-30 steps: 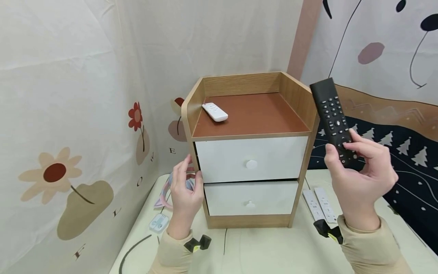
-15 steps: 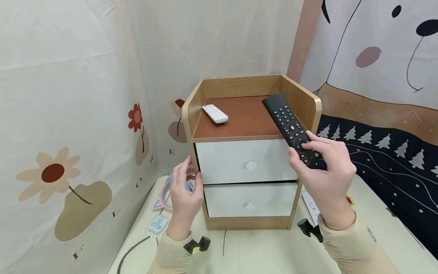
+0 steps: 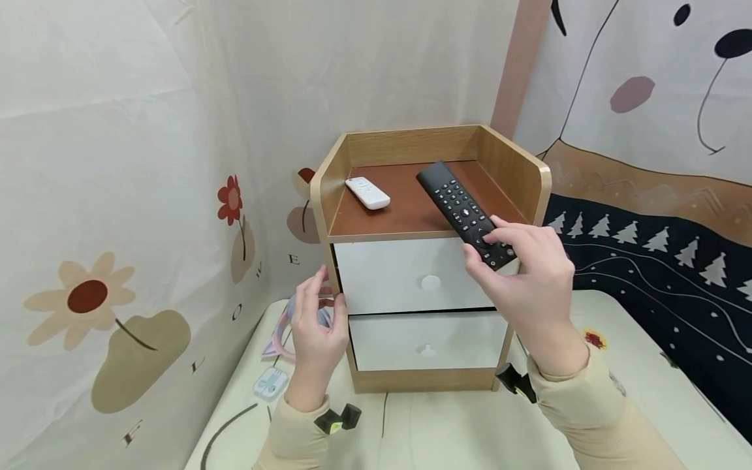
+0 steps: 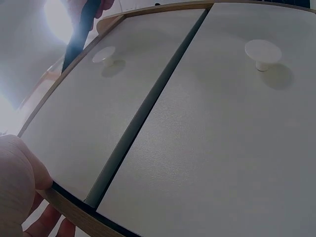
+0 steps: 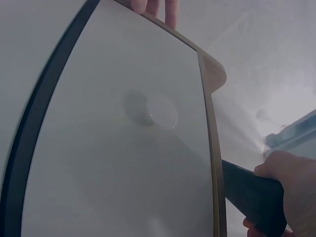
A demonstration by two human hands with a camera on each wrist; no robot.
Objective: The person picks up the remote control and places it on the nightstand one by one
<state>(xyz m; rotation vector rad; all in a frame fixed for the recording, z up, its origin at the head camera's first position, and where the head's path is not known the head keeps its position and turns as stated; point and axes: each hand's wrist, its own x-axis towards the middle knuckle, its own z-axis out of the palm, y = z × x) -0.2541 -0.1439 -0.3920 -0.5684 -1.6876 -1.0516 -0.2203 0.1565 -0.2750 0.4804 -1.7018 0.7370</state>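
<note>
holding a black remote [image 3: 457,203] in the right hand [image 3: 533,281], pinching it near its lower end between thumb and fingers, with fingertips resting by the lowest keys. tilting it up and to the left, with buttons facing the head camera, over the brown top shelf [image 3: 376,224], to the right of a white remote [image 3: 369,194] and apart from it. leaving unclear, in the hazy right wrist view, any touch between the black remote and the shelf.

gripping the wooden cabinet [image 3: 429,381] with the left hand [image 3: 317,333], pressing the thumb against the front of its left edge and laying the other fingers along the outer side.

showing, below the shelf, a white upper drawer [image 3: 384,281] and a white lower drawer [image 3: 390,346], with a dark gap running between them and a pale knob [image 3: 431,282] sticking out from each. hiding the upper drawer's right part behind the right hand.

seeing the cabinet standing upright on a pale table [image 3: 435,434], with pink headphones [image 3: 281,328] lying partly covered behind the left hand and a pale blue case [image 3: 271,383] lying nearer. wearing beige sleeves [image 3: 593,405].
</note>
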